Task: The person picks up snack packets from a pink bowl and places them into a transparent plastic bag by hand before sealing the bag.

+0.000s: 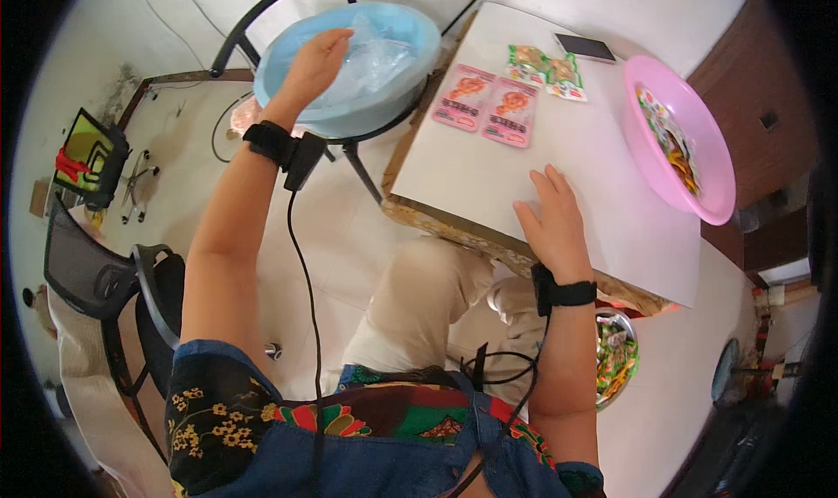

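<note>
My left hand (317, 66) is over a light blue plastic basin (276, 78) at the upper left. Clear plastic bags (380, 59) lie inside the basin, just right of the fingers; whether the fingertips pinch one cannot be made out. My right hand (556, 226) is at the front of the white tabletop (452, 170), fingers apart and nothing in them. Beyond it, two pink printed pouches (465, 97) lie flat side by side. Two green-edged clear food packets (546, 69) are further back on the table.
A pink plastic basin (645, 151) with several packets (674, 144) stands at the table's right. On the floor, a metal bowl (615, 360) holds wrapped packets. A black-framed chair (357, 164) supports the blue basin. A smartphone (584, 47) lies at the back; cables run from both wristbands.
</note>
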A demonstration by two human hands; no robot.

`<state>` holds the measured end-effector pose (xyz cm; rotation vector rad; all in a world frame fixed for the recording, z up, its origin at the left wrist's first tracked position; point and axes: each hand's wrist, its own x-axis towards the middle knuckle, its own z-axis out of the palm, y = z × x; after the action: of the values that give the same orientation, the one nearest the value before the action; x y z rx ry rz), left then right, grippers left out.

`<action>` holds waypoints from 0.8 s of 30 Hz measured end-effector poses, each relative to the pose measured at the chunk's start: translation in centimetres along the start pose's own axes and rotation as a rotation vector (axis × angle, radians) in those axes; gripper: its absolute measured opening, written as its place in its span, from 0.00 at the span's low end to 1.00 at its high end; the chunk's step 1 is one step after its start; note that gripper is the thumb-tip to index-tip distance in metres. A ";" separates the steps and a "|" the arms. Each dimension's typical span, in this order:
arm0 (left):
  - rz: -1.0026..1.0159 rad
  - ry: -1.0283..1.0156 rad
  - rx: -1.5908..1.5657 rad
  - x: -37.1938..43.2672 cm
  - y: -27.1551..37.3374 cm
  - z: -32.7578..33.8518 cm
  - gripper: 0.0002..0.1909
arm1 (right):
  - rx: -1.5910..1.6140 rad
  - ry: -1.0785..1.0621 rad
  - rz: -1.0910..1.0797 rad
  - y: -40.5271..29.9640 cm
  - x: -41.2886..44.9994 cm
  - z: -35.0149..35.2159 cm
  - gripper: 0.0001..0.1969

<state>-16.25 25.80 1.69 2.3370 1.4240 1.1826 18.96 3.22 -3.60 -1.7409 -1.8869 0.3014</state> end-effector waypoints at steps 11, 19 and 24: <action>-0.314 -0.331 0.614 -3.1 -9.8 -0.6 0.21 | 0.017 -0.012 -0.062 -0.8 0.2 1.2 0.25; -0.355 -0.071 0.378 -1.2 -7.5 -1.9 0.15 | 0.008 -0.007 -0.070 -1.3 0.5 1.4 0.24; -0.321 0.131 -0.044 -1.2 -4.6 -3.0 0.15 | 0.072 0.051 -0.068 -2.0 0.7 1.3 0.22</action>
<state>-21.76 26.54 0.76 1.9370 1.7172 1.2735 16.57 3.91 -3.47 -1.6189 -1.8717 0.2922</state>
